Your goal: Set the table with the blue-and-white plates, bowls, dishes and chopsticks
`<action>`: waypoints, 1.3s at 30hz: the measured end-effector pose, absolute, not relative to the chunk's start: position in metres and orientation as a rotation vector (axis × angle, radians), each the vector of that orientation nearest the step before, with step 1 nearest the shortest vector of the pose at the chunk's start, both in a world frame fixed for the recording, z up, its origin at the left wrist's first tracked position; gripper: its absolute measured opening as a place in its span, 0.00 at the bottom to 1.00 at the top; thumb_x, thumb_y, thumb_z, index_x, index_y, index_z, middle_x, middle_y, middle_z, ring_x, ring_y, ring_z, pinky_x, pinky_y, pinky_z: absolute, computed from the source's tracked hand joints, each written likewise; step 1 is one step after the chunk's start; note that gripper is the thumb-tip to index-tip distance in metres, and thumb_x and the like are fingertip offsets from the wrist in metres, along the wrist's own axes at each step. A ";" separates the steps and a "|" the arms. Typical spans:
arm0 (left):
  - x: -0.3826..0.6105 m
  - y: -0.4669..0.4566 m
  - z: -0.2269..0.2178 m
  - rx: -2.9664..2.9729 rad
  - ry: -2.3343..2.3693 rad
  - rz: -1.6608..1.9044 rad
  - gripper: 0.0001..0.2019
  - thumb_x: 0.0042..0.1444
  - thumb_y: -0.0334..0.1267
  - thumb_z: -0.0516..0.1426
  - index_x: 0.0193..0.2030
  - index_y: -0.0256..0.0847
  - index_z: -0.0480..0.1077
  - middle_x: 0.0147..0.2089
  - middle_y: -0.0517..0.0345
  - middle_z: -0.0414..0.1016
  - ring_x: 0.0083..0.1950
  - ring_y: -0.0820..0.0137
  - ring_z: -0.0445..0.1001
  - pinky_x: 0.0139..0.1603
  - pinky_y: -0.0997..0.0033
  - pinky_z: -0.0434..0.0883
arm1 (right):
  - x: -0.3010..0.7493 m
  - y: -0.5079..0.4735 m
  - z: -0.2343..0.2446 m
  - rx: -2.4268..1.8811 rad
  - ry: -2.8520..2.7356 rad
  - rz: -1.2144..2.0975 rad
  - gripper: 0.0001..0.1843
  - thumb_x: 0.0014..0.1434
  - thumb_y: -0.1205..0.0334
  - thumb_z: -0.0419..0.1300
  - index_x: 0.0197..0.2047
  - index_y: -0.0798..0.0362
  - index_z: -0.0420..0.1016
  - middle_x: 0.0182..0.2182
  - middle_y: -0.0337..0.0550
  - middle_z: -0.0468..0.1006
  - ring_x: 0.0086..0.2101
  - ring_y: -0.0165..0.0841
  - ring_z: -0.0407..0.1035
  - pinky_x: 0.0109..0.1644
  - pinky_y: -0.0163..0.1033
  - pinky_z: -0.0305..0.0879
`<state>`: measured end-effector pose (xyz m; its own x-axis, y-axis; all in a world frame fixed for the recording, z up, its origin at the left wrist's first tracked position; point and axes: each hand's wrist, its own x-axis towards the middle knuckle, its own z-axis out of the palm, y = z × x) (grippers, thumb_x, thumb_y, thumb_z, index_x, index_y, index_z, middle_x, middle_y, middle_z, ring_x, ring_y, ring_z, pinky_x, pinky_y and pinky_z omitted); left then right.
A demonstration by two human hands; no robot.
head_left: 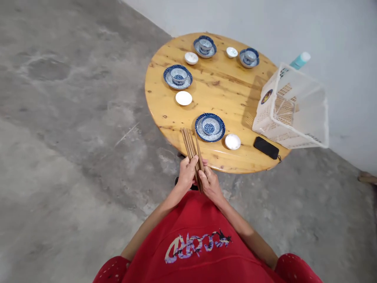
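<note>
My left hand (187, 171) is closed round a bundle of brown wooden chopsticks (189, 144), their far ends fanned slightly over the table's near edge. Close beside it, my right hand (209, 182) pinches chopsticks (198, 150) at the right side of the same bundle. How many sticks each hand holds I cannot tell. Just beyond the tips, a blue-patterned bowl (210, 126) sits on a matching plate (198, 131). To the right of that plate is a small white dish (232, 142).
The round wooden table (224, 92) carries further bowl-and-plate sets, such as a patterned bowl (178, 74) at left, and small white dishes (183, 98). A white plastic basket (265, 118), a blue bottle (299, 61) and a black phone (266, 147) are at right. A wall (347, 78) stands behind.
</note>
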<state>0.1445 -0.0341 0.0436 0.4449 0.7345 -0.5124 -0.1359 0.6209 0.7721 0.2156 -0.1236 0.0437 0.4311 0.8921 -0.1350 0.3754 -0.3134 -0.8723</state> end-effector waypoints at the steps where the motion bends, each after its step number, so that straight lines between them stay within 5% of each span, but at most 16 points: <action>1: 0.147 -0.032 0.043 0.727 0.968 0.621 0.17 0.56 0.51 0.59 0.37 0.36 0.72 0.33 0.52 0.80 0.23 0.73 0.74 0.24 0.75 0.72 | 0.217 -0.124 0.041 -1.907 -1.083 0.793 0.13 0.68 0.52 0.47 0.39 0.49 0.67 0.31 0.41 0.73 0.33 0.35 0.70 0.41 0.39 0.65; 8: 0.143 0.001 0.034 0.758 1.021 0.788 0.17 0.56 0.50 0.60 0.39 0.36 0.70 0.34 0.50 0.81 0.37 0.66 0.81 0.45 0.65 0.77 | 0.236 -0.114 0.029 -1.835 -0.907 0.926 0.14 0.68 0.48 0.49 0.39 0.48 0.63 0.29 0.39 0.76 0.24 0.32 0.70 0.30 0.36 0.65; 11: 0.140 0.011 0.030 0.804 1.069 0.774 0.17 0.57 0.50 0.59 0.38 0.36 0.70 0.31 0.54 0.78 0.30 0.72 0.78 0.37 0.71 0.75 | 0.250 -0.112 0.027 -1.915 -0.883 0.862 0.14 0.68 0.49 0.48 0.37 0.49 0.63 0.24 0.36 0.75 0.19 0.29 0.65 0.28 0.34 0.62; 17: 0.167 0.011 0.035 0.807 0.981 0.697 0.15 0.53 0.48 0.62 0.36 0.36 0.71 0.24 0.66 0.66 0.17 0.82 0.59 0.17 0.80 0.56 | 0.264 -0.106 0.036 -1.814 -0.803 0.924 0.15 0.66 0.48 0.49 0.39 0.51 0.66 0.23 0.35 0.73 0.17 0.27 0.59 0.23 0.33 0.56; 29: 0.201 0.019 0.040 0.785 0.977 0.612 0.21 0.47 0.51 0.66 0.37 0.34 0.74 0.21 0.70 0.58 0.16 0.84 0.51 0.16 0.79 0.49 | 0.272 -0.099 0.042 -1.494 -0.627 1.291 0.22 0.64 0.41 0.53 0.40 0.53 0.67 0.23 0.34 0.73 0.13 0.22 0.57 0.15 0.29 0.50; 39: 0.215 0.018 0.033 0.840 0.979 0.571 0.23 0.48 0.53 0.66 0.40 0.33 0.76 0.21 0.69 0.60 0.16 0.84 0.52 0.15 0.79 0.48 | 0.286 -0.104 0.032 -1.457 -0.576 1.335 0.23 0.65 0.39 0.53 0.42 0.53 0.67 0.23 0.33 0.72 0.13 0.23 0.61 0.13 0.28 0.55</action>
<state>0.2150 0.0178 0.0331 0.4578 0.7467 -0.4825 -0.0518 0.5642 0.8240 0.2863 -0.1038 0.0319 0.2677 0.8637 -0.4270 -0.2822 -0.3535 -0.8919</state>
